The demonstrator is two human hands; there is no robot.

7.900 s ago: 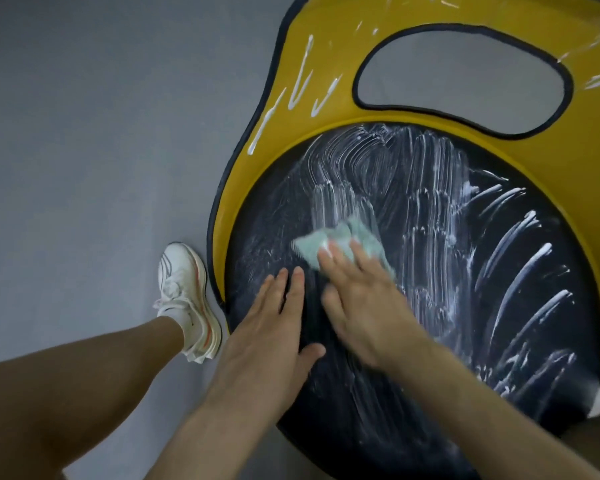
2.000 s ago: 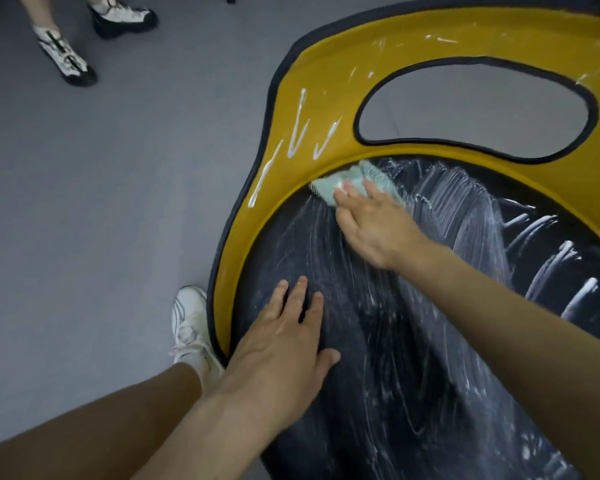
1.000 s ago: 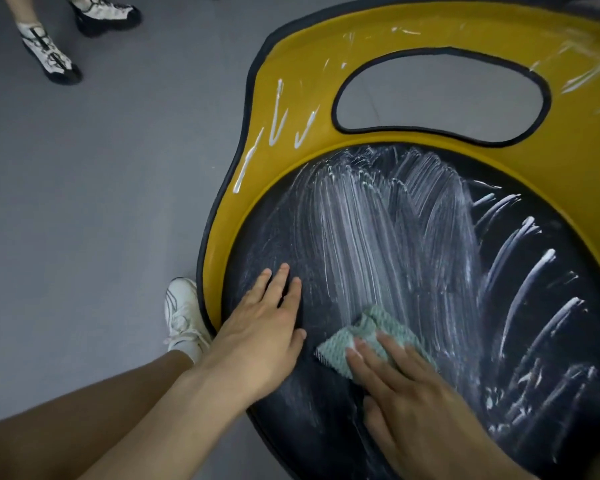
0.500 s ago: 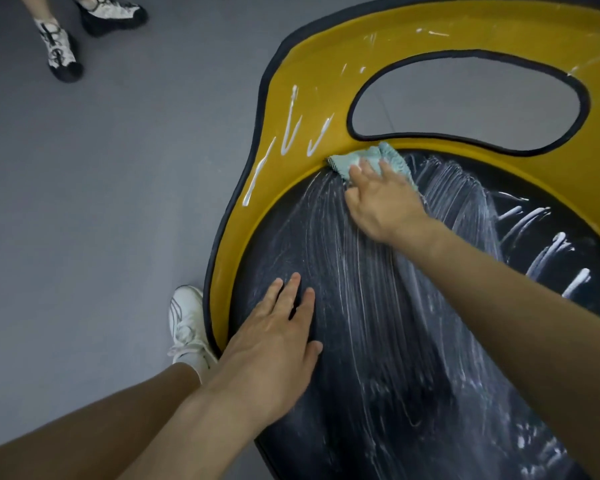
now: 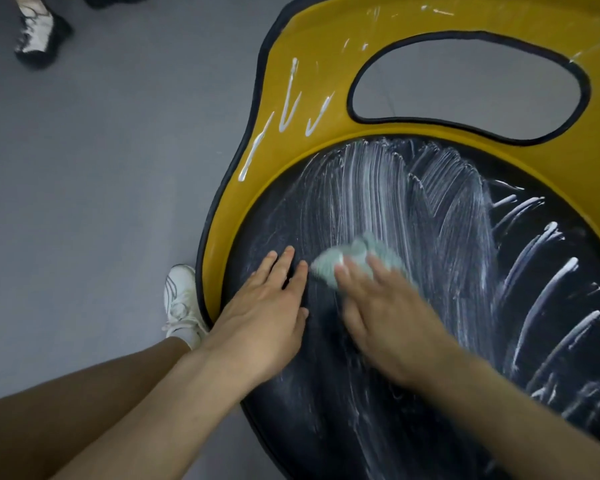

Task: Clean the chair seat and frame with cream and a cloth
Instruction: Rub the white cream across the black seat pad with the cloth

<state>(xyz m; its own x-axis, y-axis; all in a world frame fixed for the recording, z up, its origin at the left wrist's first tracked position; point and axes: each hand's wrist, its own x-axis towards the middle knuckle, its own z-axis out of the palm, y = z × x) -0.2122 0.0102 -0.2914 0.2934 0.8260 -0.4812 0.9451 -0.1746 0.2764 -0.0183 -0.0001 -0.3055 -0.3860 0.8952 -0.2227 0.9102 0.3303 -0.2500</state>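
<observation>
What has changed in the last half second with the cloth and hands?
The right hand has pulled the cloth back from the seat's far edge toward the left hand. The left hand stays flat on the black seat; the cream lines on the yellow frame remain unwiped.

The near-left of the seat (image 5: 413, 393) is taken up by the left hand (image 5: 264, 327), laid flat, with the right hand (image 5: 381, 317) pressed on the cloth (image 5: 354, 259) just beside it. The seat's far and right parts are left clear, bounded by the frame (image 5: 291, 161). Open floor (image 5: 101, 185) is found to the left, broken by a shoe (image 5: 181, 303) against the frame.
</observation>
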